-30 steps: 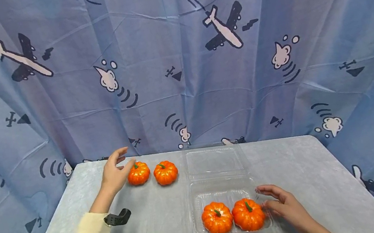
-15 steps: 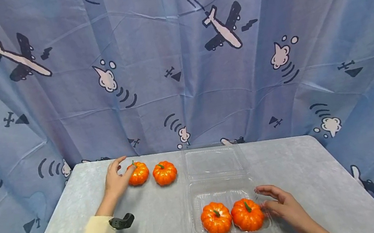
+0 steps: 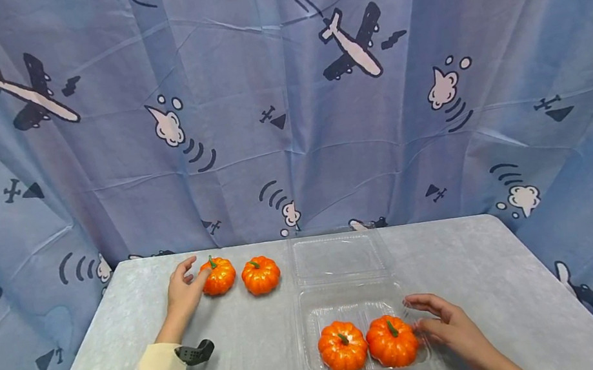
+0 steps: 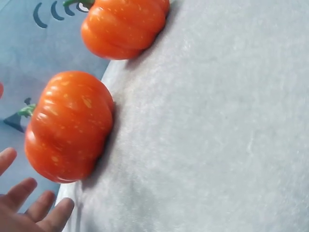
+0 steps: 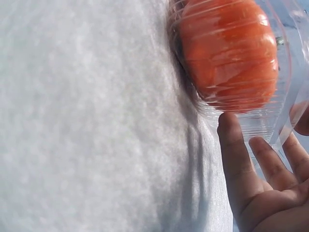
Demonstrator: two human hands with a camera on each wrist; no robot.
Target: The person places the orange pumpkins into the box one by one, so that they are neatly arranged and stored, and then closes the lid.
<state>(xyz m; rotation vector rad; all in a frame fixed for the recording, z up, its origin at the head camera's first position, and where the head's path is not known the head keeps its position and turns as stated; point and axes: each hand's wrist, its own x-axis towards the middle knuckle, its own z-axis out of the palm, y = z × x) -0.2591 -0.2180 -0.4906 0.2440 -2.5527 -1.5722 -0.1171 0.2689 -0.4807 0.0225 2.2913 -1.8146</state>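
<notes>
My left hand is beside the left of two small orange pumpkins at the back left of the table. Its fingers are spread and stand apart from that pumpkin in the left wrist view. A second pumpkin sits just to the right. A clear plastic clamshell box lies with its lid raised or folded back; two larger pumpkins sit side by side in its base. My right hand touches the box's right wall, fingers fairly straight.
The box's transparent lid extends toward the table's back edge. A grey-white cloth covers the table. Behind it hangs a blue curtain printed with planes. A black band is on the left wrist.
My left hand has come down and slightly nearer, lowering beside the left pumpkin. The right hand stays at the box's side, and the pumpkins have not moved.
</notes>
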